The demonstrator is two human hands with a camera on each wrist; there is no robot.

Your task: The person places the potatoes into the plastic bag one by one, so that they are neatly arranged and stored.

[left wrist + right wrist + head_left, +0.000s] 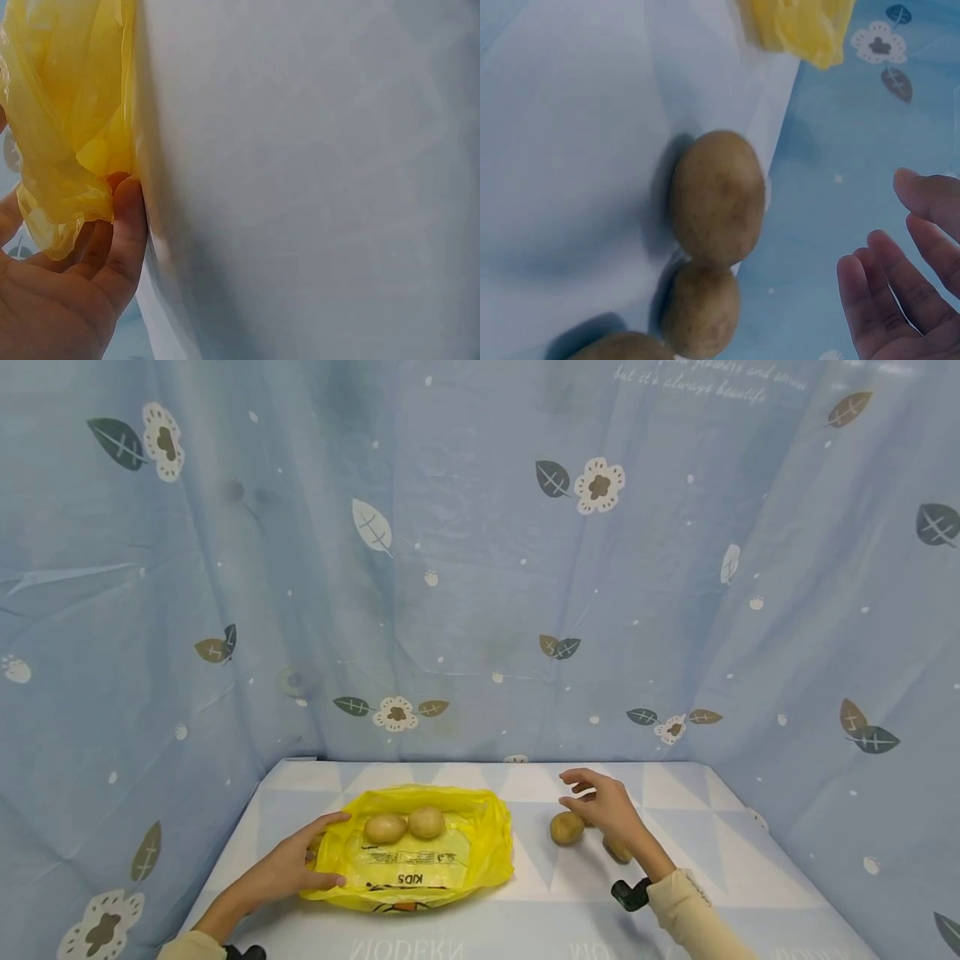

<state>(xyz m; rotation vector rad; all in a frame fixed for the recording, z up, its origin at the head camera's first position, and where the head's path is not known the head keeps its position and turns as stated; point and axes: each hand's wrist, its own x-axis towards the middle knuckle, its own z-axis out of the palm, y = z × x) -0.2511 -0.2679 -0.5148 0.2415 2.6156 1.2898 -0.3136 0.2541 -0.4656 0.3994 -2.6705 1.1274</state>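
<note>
A yellow plastic bag [491, 843] lies with its mouth spread, printed with "KIDS" inside. Two potatoes rest in it, one potato [385, 829] beside another potato [426, 822]. My left hand [281, 864] holds the bag's left end, thumb at the near rim and fingers at the far rim; in the left wrist view the gathered yellow plastic [64, 187] lies between thumb and fingers. To the right of the bag, my right hand [607, 810] hovers above loose potatoes with fingers bent and nothing held. The right wrist view shows a larger potato [718, 199] touching a smaller potato [701, 311].
Another potato [622, 349] shows at the lower edge of the right wrist view. The table [525, 910] wears a pale patterned cloth. A blue curtain [480, 568] with flowers and leaves hangs behind and along both sides.
</note>
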